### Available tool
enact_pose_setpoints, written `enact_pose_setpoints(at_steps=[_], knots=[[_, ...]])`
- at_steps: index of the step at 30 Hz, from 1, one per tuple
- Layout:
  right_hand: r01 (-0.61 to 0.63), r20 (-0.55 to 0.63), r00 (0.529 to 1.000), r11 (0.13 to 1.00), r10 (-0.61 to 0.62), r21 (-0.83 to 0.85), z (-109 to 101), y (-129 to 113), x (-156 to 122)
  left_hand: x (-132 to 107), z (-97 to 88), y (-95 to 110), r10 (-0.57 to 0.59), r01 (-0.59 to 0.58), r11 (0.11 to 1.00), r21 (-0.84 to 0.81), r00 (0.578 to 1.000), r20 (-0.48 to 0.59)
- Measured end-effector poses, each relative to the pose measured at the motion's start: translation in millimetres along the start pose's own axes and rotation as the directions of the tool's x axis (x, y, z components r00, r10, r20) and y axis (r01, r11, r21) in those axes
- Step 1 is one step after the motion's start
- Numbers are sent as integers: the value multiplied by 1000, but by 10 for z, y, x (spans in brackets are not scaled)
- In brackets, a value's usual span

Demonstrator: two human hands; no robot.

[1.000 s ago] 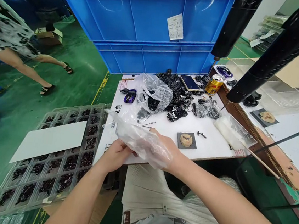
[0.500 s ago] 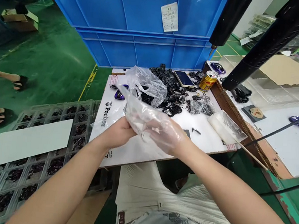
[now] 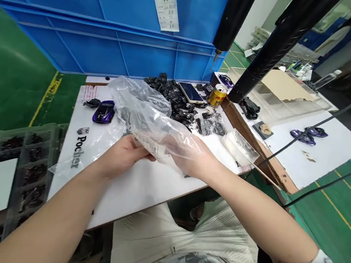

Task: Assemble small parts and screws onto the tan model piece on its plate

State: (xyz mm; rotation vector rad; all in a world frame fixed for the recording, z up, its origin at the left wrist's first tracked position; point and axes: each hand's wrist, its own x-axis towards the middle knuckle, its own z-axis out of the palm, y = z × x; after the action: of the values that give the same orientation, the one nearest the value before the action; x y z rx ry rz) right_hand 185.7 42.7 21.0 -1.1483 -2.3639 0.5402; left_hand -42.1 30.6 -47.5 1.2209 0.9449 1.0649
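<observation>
Both hands are together over the white tabletop (image 3: 132, 185), working a clear plastic bag (image 3: 151, 120). My left hand (image 3: 123, 155) pinches the bag's near edge with closed fingers. My right hand (image 3: 191, 156) is pushed inside the bag, covered by the film, fingers curled around it. The bag stretches up and left from the hands. Just beyond lies a heap of small black plastic parts (image 3: 178, 102), and to the left a purple toy car body (image 3: 103, 111) sits on the table.
A big blue crate (image 3: 111, 28) stands behind the table. A phone (image 3: 190, 92) and a gold drink can (image 3: 217, 95) lie at the back. Two black tool barrels (image 3: 266, 45) hang overhead. Trays of black parts (image 3: 31, 162) stand at the left. More purple cars (image 3: 307, 135) lie on the right bench.
My view has swung right and down, so the walking person at left is out of sight. My hands have lifted the bag slightly, and my right hand sits deeper inside it.
</observation>
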Motion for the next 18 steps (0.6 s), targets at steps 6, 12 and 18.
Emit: enact_pose_setpoints(at_steps=[6,12,18], knots=[[52,44,998,999,-51,-14,-19,40,53,39,22,64,7,-12,997,-77,998,-64],[173,-129,978,981,-161,83,-85,68,45,30,99,117,-30,19,991,-134,996,-82],[102,-419,907,986,-39,130,-277,32,-233,40,84,99,-46,19,983,-184,988,-146]])
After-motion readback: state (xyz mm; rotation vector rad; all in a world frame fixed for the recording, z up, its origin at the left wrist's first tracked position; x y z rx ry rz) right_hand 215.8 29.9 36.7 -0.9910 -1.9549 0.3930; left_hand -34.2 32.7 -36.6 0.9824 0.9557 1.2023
